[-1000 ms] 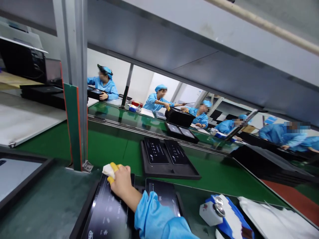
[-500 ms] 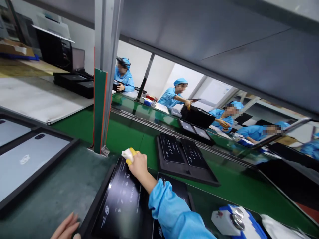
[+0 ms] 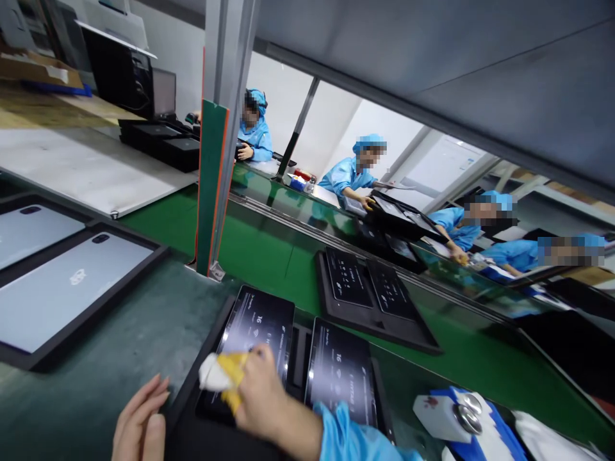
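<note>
My right hand (image 3: 262, 394), with yellow finger covers, grips a white wiping cloth (image 3: 214, 373) over the near part of a dark-screened tablet (image 3: 262, 317). That tablet lies in a black tray (image 3: 180, 410), with a second tablet (image 3: 340, 365) in the slot to its right. Both faces carry white printed icons and text. Beside the tray's left edge is my left hand (image 3: 140, 419), its fingers stretched out and nothing in it. My right hand covers part of the first tablet.
A tray of silver tablets (image 3: 77, 282) lies at left. On the green conveyor (image 3: 269, 250) sits another black tray (image 3: 331, 320) with two tablets. A metal post (image 3: 223, 147) rises ahead. White dispenser bottles (image 3: 444, 416) stand at right. Co-workers in blue (image 3: 353, 176) work across the line.
My right hand has moved the cloth from the tablet's far edge toward its near part. My left hand shows more fully. Across the line, a co-worker's black tray has tilted.
</note>
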Demonstrator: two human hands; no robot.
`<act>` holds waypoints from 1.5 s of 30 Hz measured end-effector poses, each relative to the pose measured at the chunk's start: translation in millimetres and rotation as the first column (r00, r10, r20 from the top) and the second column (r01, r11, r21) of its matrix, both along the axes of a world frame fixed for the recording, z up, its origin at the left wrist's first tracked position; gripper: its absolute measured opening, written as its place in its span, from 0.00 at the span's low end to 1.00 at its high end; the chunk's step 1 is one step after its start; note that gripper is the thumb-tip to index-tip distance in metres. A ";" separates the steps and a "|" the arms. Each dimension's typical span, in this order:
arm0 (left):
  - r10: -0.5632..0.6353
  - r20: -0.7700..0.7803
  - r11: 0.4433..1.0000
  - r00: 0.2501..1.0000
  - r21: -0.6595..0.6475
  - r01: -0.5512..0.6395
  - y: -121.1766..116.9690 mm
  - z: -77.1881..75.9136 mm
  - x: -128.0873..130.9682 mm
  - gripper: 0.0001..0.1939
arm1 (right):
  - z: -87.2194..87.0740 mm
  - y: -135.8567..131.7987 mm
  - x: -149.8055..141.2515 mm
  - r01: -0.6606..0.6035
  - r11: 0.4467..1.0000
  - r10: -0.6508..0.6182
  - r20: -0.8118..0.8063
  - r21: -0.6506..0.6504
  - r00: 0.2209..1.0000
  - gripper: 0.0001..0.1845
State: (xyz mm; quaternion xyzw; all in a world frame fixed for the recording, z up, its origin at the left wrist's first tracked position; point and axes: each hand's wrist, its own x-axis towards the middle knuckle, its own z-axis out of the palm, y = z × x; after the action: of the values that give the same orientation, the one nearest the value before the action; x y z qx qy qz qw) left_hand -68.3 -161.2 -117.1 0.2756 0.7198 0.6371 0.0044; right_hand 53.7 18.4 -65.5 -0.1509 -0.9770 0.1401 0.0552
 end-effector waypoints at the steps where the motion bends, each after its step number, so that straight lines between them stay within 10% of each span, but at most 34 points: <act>1: -0.002 -0.007 1.000 1.000 -0.017 0.002 -1.4 -0.1 -0.7 0.11 | 10.1 10.7 -5.5 0.086 0.995 -0.086 -0.005 0.043 0.996 0.30; 4: -0.014 -0.005 0.999 1.000 -0.031 0.014 -4.2 3.5 -1.4 0.11 | 18.1 9.1 -10.2 0.171 0.970 -0.172 -0.005 0.173 0.985 0.28; 10: -0.030 -0.004 0.999 1.000 -0.043 0.030 -3.8 10.7 -0.9 0.11 | -6.5 -45.1 11.0 -0.142 0.971 0.153 -0.047 0.190 0.987 0.32; 16: -0.006 0.025 0.998 1.000 -0.070 0.008 -3.5 19.2 2.0 0.12 | 27.1 3.8 -13.2 0.215 0.958 -0.224 0.023 0.191 0.974 0.25; 23: -0.011 0.018 0.997 1.000 -0.078 0.012 -3.1 21.3 1.2 0.13 | -4.7 -49.3 23.0 -0.182 0.970 0.189 -0.028 0.160 0.982 0.25; 30: 0.000 0.027 0.997 1.000 -0.082 0.002 -2.4 29.8 5.7 0.15 | 26.4 43.1 24.5 0.453 0.865 -0.454 -0.049 0.213 0.890 0.28; 37: -0.036 -0.011 0.992 0.999 -0.125 0.035 -5.9 24.8 0.3 0.15 | -31.6 -70.6 63.2 -0.002 0.985 0.065 -0.356 0.173 0.932 0.32; 41: -0.173 -0.189 0.964 0.967 -0.233 0.127 3.2 22.8 5.9 0.20 | 7.5 -30.0 65.0 0.172 0.984 -0.179 -0.357 -0.049 0.917 0.30; 45: -0.459 -0.576 0.830 0.676 -0.549 0.096 18.4 14.3 18.2 0.27 | 49.4 40.4 59.9 0.468 0.882 -0.469 -0.168 -0.046 0.867 0.32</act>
State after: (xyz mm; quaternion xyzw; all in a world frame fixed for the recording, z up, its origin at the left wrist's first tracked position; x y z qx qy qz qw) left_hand -50.1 -142.8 -102.9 0.5911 0.7494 0.2828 -0.0947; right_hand 113.7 58.8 -16.1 -0.3706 -0.9024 0.1369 0.1722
